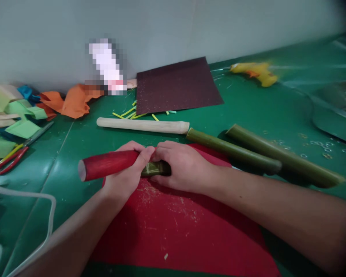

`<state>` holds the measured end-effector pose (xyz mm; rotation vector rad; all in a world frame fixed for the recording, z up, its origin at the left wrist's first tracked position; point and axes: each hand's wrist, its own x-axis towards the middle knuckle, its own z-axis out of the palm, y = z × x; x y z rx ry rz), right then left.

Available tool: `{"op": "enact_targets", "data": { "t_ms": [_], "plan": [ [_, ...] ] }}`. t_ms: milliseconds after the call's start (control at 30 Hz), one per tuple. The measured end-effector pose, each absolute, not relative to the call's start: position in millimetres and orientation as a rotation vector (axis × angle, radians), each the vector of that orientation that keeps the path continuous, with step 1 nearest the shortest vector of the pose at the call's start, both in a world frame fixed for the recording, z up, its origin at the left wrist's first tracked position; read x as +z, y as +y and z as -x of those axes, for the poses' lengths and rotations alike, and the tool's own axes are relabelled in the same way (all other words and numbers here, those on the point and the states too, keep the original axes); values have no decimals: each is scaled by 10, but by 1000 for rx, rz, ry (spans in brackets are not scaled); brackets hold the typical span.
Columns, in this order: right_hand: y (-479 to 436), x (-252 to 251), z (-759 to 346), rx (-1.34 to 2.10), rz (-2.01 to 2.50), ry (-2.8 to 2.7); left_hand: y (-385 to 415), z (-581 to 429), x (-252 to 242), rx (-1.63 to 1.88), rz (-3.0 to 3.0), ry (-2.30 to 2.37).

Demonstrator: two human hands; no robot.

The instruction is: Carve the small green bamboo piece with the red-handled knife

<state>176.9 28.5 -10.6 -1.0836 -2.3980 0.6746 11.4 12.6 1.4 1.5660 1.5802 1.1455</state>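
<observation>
My left hand (127, 175) is closed around a thick red handle (109, 165) with a pale, round butt pointing left. The working end of this tool is hidden behind my hands. Close beside it, my right hand (183, 165) grips a short dark green bamboo piece (153, 169), which has light scratched lines on its side. The hands touch or nearly touch above a red sheet (184, 231) sprinkled with pale shavings. Just beyond them lie a peeled pale stick (144, 125) and two green bamboo lengths, one thinner (233, 149) and one thicker (285, 156).
At the left are scissors (11, 159), crumpled orange paper (77, 102), green paper pieces (24, 123) and a white cord (52, 207). A dark brown sheet (178, 86) stands near the wall, with a yellow glue gun (255, 73) to its right. Small clear rings (324, 145) lie scattered at right.
</observation>
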Motion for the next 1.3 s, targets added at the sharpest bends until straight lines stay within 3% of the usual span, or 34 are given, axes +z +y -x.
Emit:
{"op": "enact_targets", "data": {
  "t_ms": [700,1033,1300],
  "plan": [
    [279,-105,-1757,684,1099,-2352,87,-57,21,1098,-1551,1361],
    [281,-113,-1767,702,1075,-2377,89,-94,-66,1273,-1481,1471],
    [293,-130,-1775,680,1061,-2370,104,-41,-27,1156,-1622,1404]
  ]
}}
